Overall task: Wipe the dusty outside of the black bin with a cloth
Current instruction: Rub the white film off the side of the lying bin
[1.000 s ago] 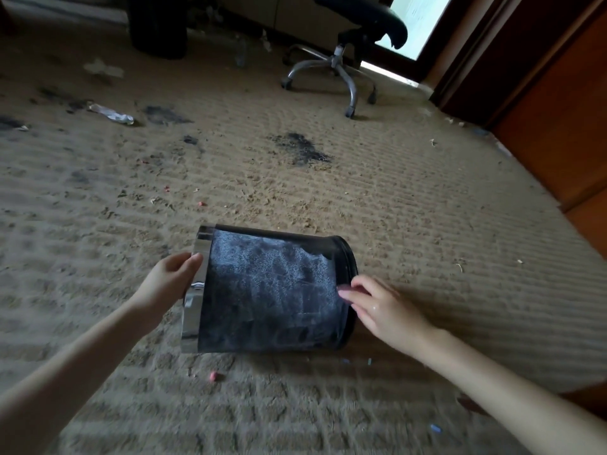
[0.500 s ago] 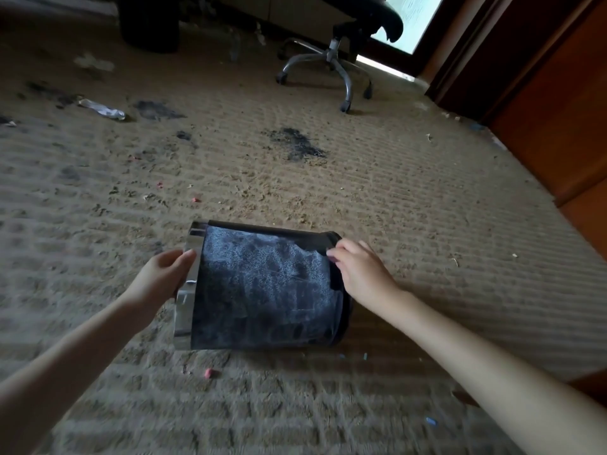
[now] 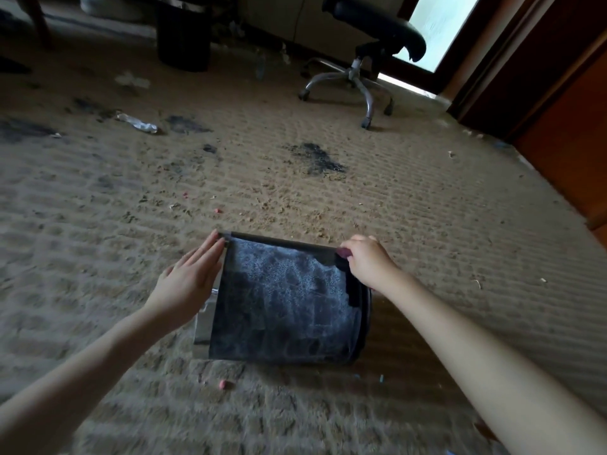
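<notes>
Dust-coated black bin (image 3: 285, 300), round and slightly tapered, with a shiny metal band (image 3: 205, 326) at the mouth, lies on its side on the beige ribbed carpet (image 3: 427, 224), low centre of view and directly in front of the person. Long axis runs left-right, the right end tipped slightly nearer the camera. Mouth points left, closed base points right. The upward-facing side wall carries a patchy grey-white dust film, with cleaner black strips along the far edge and by the base. Left hand (image 3: 189, 280): flat, fingers straight and together, pressed against the mouth end at the metal band, fingertips at the far upper corner of the rim. Right hand (image 3: 368, 264): at the far corner of the base end, fingers curled over the bin's top edge, gripping it, knuckles towards camera. A small purplish bit (image 3: 343, 252) shows at those fingertips; can't tell what it is. Small pink scrap (image 3: 224, 384) on the carpet just in front of the bin, not touching it. Further off: dark sooty stain (image 3: 315, 157), crushed clear plastic bottle (image 3: 136, 122) at left, black office chair (image 3: 371, 37) on a chrome star base, an upright dark bin (image 3: 182, 37) at the back, brown wooden panelling (image 3: 565, 119) on the right.
</notes>
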Demonstrator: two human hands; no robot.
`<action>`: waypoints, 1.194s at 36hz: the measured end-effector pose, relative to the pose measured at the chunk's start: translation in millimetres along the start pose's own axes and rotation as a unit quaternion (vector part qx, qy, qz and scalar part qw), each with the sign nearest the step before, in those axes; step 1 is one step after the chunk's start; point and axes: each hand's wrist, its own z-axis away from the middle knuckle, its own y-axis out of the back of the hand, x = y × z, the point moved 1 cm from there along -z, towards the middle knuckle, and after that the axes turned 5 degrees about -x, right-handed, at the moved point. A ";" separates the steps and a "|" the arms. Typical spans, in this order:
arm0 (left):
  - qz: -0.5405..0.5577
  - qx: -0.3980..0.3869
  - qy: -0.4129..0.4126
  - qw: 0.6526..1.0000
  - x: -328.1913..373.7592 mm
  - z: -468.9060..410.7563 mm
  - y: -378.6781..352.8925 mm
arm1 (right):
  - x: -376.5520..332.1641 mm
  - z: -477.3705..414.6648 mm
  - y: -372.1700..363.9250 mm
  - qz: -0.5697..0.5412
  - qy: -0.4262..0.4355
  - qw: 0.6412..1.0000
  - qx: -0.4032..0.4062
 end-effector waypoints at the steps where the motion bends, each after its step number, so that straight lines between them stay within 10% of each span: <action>1: -0.019 -0.004 0.010 1.000 1.5 -0.3 0.6 | -0.1 1.7 -2.6 0.007 0.003 1.000 0.010; 7: -0.075 -0.033 0.051 0.995 3.4 -1.6 0.7 | 4.3 46.2 -9.5 -0.008 0.104 0.989 0.101; 15: -0.074 -0.043 0.047 0.995 4.5 1.1 1.6 | 15.1 75.2 2.4 -0.002 0.175 0.984 0.033; 23: -0.073 -0.044 0.048 0.995 3.5 2.0 1.6 | -5.6 -2.9 7.0 -0.063 0.058 0.996 0.035; 35: -0.057 -0.063 0.048 0.995 7.1 0.3 6.4 | 2.0 75.5 -10.5 -0.071 0.191 0.977 0.069; 43: -0.054 -0.064 0.046 0.995 3.5 2.8 4.5 | -7.0 -10.6 16.3 -0.047 0.099 0.992 0.057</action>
